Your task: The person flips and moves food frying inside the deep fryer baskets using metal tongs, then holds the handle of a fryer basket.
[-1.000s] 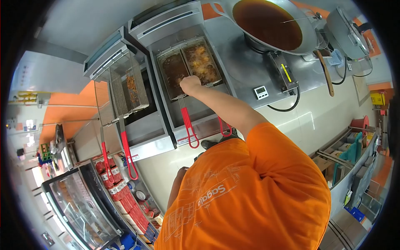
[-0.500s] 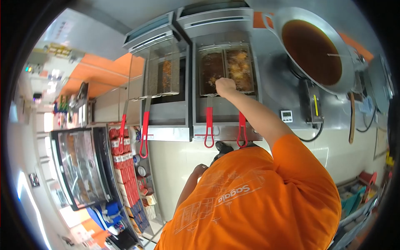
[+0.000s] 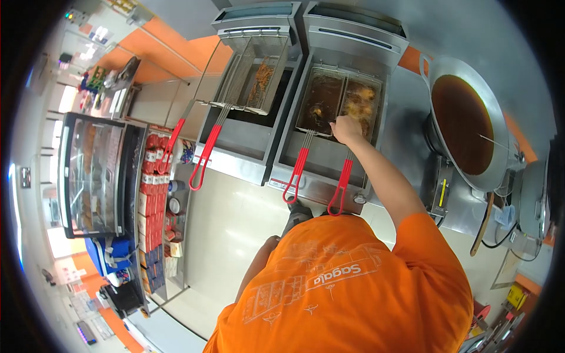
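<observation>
My right hand (image 3: 347,129) is closed over the near part of the fryer (image 3: 388,50), above where two wire baskets meet. What its fingers grip, if anything, is hidden. In the left fryer basket (image 3: 321,76), dark oil surrounds one small golden piece (image 3: 316,112). Several golden battered pieces (image 3: 360,101) bubble in the right basket, partly behind my hand. Both baskets' red handles (image 3: 297,167) point towards my body. My left hand (image 3: 271,242) hangs low by my side, away from the fryer, its fingers mostly hidden.
Left of the fryer, a raised wire basket (image 3: 276,50) holds some fried crumbs (image 3: 262,79). A large pan of brown liquid (image 3: 462,123) stands on the right, with a wooden handle (image 3: 482,226) sticking out. Stacked red boxes (image 3: 151,203) and a glass display cabinet (image 3: 94,176) line the left.
The view has swung, so the fryers appear tilted and further right. My right hand stays closed over the baskets. The golden bits in the left basket look different under it.
</observation>
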A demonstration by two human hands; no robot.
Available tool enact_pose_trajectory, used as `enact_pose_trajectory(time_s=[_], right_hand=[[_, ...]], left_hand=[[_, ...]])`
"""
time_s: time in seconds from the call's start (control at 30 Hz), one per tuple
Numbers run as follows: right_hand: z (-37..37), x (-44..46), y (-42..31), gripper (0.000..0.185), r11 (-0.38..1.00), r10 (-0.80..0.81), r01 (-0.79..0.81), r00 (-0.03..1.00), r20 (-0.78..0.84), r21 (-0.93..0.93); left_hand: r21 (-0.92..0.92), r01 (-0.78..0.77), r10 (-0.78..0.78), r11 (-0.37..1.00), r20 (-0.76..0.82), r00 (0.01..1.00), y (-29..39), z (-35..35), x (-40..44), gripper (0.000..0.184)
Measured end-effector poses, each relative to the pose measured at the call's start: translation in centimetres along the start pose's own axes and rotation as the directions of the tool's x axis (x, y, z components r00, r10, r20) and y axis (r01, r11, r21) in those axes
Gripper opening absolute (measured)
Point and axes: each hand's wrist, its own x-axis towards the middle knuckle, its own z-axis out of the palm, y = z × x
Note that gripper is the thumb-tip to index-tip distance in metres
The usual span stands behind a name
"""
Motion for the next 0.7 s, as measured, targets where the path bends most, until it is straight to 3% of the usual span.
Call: enact_pose_trajectory(time_s=[0.33,0.53,0.7], right_hand=[[-3.4,-1.5,1.6,0.04,0.995,-0.068,0.059,0.991,-0.117,-0.083],[-4.6,-1.9,0.7,0.04,0.98,-0.143,0.133,0.988,-0.054,-0.149],[-0.9,-1.1,-0.9,0.036,0.964,-0.198,0.196,0.98,0.006,-0.179]], left_hand=[[-0.02,0.084,-0.085,0.996,-0.058,0.995,2.8,-0.1,-2.4,0.038],[-0.089,0.087,-0.095,0.992,-0.087,0.992,2.4,0.1,-3.1,0.037],[-0.137,0.075,-0.086,0.988,-0.076,0.993,1.0,0.5,-2.5,0.037]])
